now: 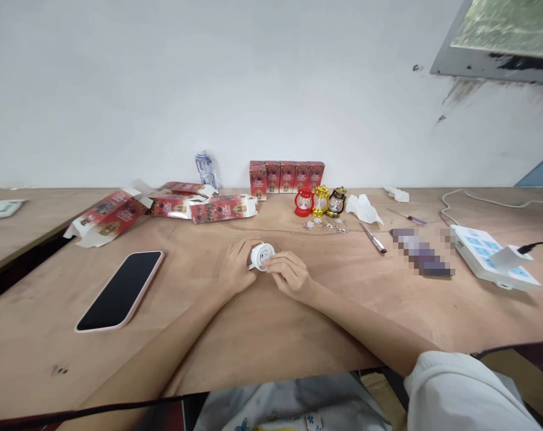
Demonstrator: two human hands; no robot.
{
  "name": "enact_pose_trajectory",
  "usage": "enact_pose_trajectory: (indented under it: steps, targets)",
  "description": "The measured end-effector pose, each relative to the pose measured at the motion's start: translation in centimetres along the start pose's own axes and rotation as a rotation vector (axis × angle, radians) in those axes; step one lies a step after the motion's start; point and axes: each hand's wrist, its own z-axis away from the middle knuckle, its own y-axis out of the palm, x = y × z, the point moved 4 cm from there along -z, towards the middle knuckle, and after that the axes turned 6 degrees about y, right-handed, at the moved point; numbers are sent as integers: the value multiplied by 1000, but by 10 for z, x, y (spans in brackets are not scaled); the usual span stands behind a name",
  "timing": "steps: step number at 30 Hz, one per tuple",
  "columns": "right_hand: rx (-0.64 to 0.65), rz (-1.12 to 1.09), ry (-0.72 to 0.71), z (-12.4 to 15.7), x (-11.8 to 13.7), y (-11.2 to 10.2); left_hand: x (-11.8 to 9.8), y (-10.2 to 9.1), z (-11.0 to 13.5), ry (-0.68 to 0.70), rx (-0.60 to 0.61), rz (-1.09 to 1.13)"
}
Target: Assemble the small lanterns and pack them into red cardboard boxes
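My left hand is closed around a small white lantern, tipped so that its round base faces me. An opening with small parts inside shows in that base. At the base's right side my right hand is pinched, its fingertips touching the rim. A thin dark tip sticks out just above those fingers; what it belongs to is hidden. Beyond the hands stand a red lantern, a gold lantern and a black-and-gold lantern. Small metal bits lie scattered before them.
Red boxes line the wall near a water bottle. Opened cartons lie at left, above a phone. To the right are crumpled tissue, screwdrivers, a blurred dark object and a power strip.
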Motion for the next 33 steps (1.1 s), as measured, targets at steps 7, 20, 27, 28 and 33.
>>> enact_pose_trajectory:
  steps: [7, 20, 27, 28, 33]
  targets:
    - [-1, -48, 5, 2, -1, 0, 0, 0, -1, -10, 12, -5]
    - [20, -75, 55, 4, -5, 1, 0, 0, -1, -16, 12, 8]
    - [-33, -98, 219, 0, -7, 0, -3, -1, -1, 17, -4, 29]
    - [-54, -105, 307, 0, -11, 0, -3, -2, -1, 15, -8, 30]
    - [28, -364, 789, 10, -35, 11, -2, -4, 0, 10, 20, -5]
